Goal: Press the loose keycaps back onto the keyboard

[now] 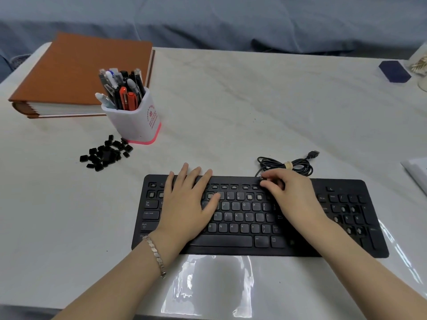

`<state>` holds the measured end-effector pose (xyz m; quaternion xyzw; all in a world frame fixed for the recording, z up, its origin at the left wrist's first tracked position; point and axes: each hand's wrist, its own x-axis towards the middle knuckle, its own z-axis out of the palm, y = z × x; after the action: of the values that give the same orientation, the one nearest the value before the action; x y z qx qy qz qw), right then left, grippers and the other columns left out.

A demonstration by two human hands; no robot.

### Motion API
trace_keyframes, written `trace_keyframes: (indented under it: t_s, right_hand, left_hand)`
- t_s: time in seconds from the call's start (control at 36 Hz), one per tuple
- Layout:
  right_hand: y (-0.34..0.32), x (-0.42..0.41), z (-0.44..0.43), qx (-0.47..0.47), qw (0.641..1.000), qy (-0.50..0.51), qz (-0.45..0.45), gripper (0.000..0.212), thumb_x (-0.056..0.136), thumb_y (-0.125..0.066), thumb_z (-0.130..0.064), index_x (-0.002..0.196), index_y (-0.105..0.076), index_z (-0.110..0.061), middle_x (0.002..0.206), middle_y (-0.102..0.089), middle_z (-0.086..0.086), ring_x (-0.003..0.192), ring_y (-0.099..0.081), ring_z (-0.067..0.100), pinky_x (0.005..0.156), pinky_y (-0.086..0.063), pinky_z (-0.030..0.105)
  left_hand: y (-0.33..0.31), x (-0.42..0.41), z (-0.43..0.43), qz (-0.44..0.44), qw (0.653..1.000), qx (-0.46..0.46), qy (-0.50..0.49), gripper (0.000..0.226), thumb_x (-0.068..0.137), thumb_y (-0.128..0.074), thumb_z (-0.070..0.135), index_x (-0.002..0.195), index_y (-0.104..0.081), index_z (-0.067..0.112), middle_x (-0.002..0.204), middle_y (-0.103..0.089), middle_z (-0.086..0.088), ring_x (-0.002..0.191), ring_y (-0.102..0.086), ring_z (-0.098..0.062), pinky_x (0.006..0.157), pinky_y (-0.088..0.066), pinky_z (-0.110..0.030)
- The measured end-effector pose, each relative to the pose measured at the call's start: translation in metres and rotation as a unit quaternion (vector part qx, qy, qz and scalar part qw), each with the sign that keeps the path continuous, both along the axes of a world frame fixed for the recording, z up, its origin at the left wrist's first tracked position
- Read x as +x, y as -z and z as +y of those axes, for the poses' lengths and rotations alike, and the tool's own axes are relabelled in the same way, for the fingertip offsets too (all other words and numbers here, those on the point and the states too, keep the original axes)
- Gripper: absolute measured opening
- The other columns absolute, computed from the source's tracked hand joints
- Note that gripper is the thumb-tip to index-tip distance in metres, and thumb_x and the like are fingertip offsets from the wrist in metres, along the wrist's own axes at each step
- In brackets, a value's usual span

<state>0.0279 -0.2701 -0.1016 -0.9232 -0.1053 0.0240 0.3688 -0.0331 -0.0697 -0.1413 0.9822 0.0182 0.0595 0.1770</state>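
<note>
Head view: our left hand point(187, 204) lies flat, fingers straight, on the left half of the keyboard point(300, 250), we reckon to stop it sliding. Our right hand point(291, 195) curls over its top row, pinching a small dark keycap point(261, 179), likely lining it up on a socket. Keyboard: black, letters mostly capped; function row, number row and numpad show bare sockets. Loose keycaps point(106, 153) are piled well off its far-left corner.
</note>
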Motion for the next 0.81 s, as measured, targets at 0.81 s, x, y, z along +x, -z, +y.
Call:
trace_keyframes:
  t_s: [0.81]
  right_hand:
    - [0.02, -0.006, 0.007, -0.156, 0.969, -0.08, -0.174, 0.008, 0.068, -0.075, 0.006, 0.066, -0.068, 0.003, 0.066, -0.051, 0.012, 0.061, -0.046, 0.025, 0.051, -0.041, 0.031]
  left_hand:
    - [0.003, 0.001, 0.0, -0.014, 1.0, 0.001, 0.0, 0.056, 0.086, -0.037, 0.05, 0.126, -0.06, 0.018, 0.126, -0.06, -0.006, 0.131, -0.044, -0.033, 0.108, -0.012, -0.042]
